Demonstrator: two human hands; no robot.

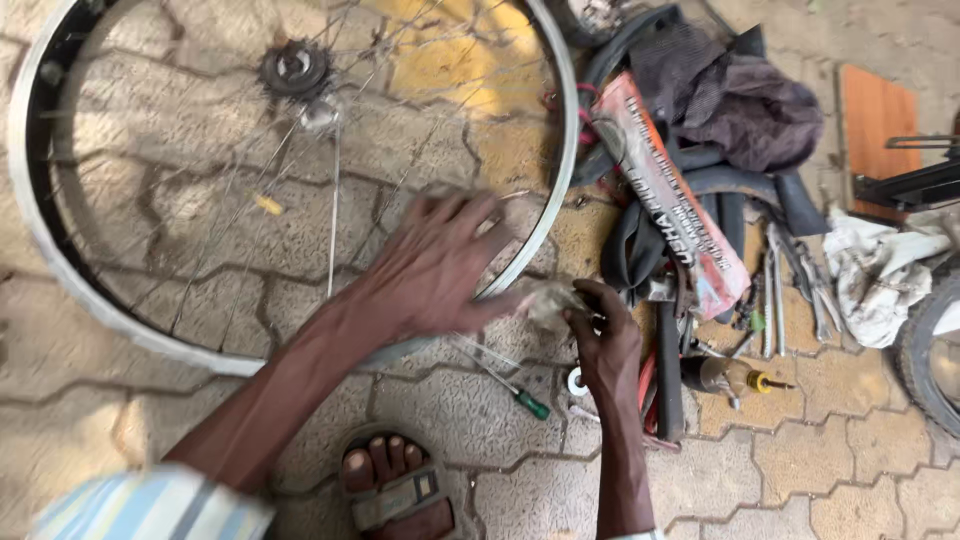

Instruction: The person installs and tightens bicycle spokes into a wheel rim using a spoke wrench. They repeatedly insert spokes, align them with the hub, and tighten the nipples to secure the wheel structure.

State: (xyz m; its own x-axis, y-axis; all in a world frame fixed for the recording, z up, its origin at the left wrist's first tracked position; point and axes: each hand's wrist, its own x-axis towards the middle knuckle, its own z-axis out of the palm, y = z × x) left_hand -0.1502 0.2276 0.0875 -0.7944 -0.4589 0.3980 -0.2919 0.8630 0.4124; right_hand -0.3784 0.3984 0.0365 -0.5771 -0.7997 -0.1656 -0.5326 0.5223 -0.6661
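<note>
A bare bicycle wheel rim [30, 200] with thin spokes and a toothed sprocket hub [294, 68] lies flat on the paving stones. My left hand [430, 260] is spread over the rim's lower right edge, fingers apart and blurred by motion. My right hand [600, 335] is closed on a small crumpled greyish piece [552, 302] just beside the rim; what the piece is I cannot tell. A screwdriver with a green handle [525, 400] lies on the ground under both hands.
To the right lie black rubber tubes [640, 245], a long red-and-white package [665, 190], a dark cloth [740, 100], metal tools [775, 290], a small oil bottle [725, 375] and a white rag [880, 270]. A tyre [925, 350] shows at the right edge. My sandalled foot [395, 485] is below.
</note>
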